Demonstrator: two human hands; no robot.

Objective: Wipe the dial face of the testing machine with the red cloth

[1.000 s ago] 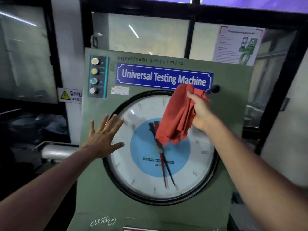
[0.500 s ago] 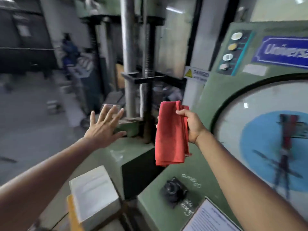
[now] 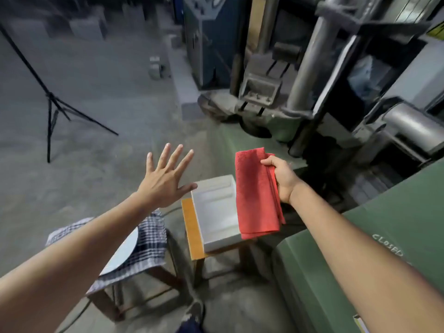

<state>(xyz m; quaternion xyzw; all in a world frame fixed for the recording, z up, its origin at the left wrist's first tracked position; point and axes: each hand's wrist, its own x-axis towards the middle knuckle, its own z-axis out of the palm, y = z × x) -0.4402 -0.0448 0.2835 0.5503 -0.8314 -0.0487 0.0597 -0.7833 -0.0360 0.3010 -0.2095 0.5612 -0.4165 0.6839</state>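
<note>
My right hand [image 3: 281,180] grips the folded red cloth [image 3: 255,194] by its upper right edge, and the cloth hangs down over a white tray [image 3: 213,212]. My left hand [image 3: 165,179] is held out in the air with fingers spread, holding nothing. Only the green cabinet [image 3: 374,236] of the testing machine shows at the lower right, with "CLOSED" chalked on it. The dial face is out of view.
The white tray lies on an orange-topped wooden stool [image 3: 192,231]. Left of it stands another stool covered with a checked cloth [image 3: 146,243] and a round white plate. The machine's loading frame with steel columns [image 3: 310,75] rises at the right. A black tripod [image 3: 51,104] stands on the concrete floor.
The view has swung left and down, away from the dial. My right hand carried the red cloth off the dial face, and my left hand left the machine's front.
</note>
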